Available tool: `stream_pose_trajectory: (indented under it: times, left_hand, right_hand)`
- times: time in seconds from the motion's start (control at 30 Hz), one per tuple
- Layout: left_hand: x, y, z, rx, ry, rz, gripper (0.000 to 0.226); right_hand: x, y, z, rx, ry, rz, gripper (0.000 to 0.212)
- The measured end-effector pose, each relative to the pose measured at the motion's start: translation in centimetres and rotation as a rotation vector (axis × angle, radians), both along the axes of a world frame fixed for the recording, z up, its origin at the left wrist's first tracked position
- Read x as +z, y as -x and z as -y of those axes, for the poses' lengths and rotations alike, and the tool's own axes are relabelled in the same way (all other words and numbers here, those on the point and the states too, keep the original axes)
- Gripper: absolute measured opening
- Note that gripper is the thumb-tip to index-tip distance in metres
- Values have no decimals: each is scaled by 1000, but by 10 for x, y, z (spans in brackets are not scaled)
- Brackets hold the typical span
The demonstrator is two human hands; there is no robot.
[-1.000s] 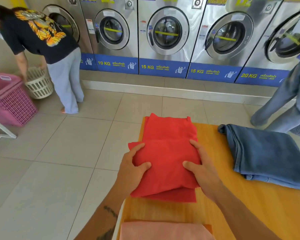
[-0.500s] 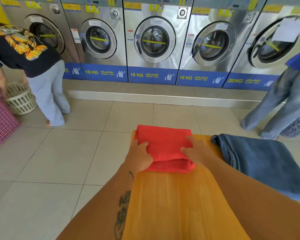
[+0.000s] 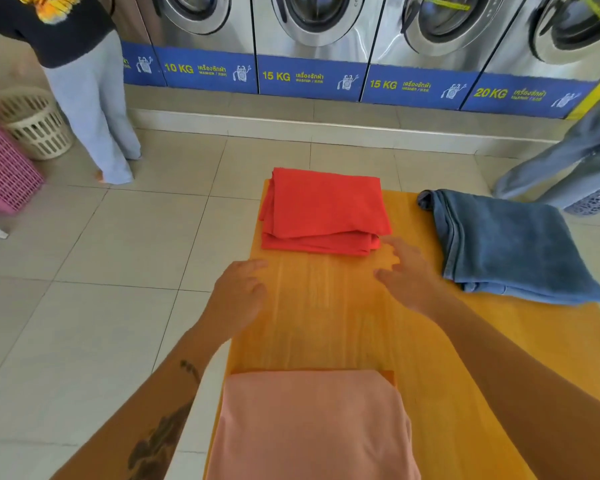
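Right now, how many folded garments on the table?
3. Red cloth at the far end of the table, blue jeans on its right side, pink cloth at the near edge; something may lie under it.

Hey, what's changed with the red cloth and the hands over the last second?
Both hands finished folding the red cloth, slid it to the far end of the table, then let go. The left hand and right hand have drawn back toward the person, open. The blue jeans on the right and the pink garment at the near edge stayed put.
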State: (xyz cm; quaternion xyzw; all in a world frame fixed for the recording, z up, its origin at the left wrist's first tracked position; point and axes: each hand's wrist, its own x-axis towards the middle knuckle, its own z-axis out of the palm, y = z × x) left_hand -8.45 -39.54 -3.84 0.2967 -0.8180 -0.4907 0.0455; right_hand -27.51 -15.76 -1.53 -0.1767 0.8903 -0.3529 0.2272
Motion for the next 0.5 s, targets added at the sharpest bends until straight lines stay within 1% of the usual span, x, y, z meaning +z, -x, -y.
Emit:
stream_pose_trajectory:
  times: [0.1,0.23,0.33,0.43,0.5]
  left_hand:
    - [-7,-54,-23,66,-102,10,39]
    - [-15,-110,-53,40,-56,76,38]
    - [-17,-129,-68,-20,37,108,39]
    - [-7,-128,-72,-76,140,134,49]
    - [4,-125,-72,-97,217,115,52]
  right_hand:
    - [1,-46,-33,0,23,153,52]
    - [-7,-101,-71,27,39,259,42]
    - [-13,-129,-85,45,23,303,42]
    - [-12,-143,-85,99,6,289,47]
    - [-9,-147,-83,104,10,295,51]
